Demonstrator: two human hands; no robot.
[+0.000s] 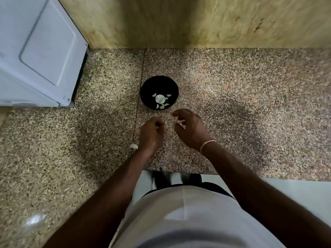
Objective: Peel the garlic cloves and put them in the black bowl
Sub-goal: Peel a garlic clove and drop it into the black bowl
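The black bowl (159, 83) stands on the speckled granite counter (232, 104), with a garlic bulb piece (160, 98) and several peeled cloves (162, 106) inside. Just in front of it, my right hand (191, 129) hovers with its fingers curled round a small whitish garlic clove (181, 123). My left hand (152, 134) is beside it, a little apart, with its fingers curled into a loose fist. Nothing shows in the left hand, though its palm is hidden. A scrap of garlic skin (134, 146) lies on the counter by my left wrist.
A white appliance (39, 51) stands at the back left. A wooden wall panel (179, 20) runs along the back of the counter. The counter's front edge (179, 171) is close to my body.
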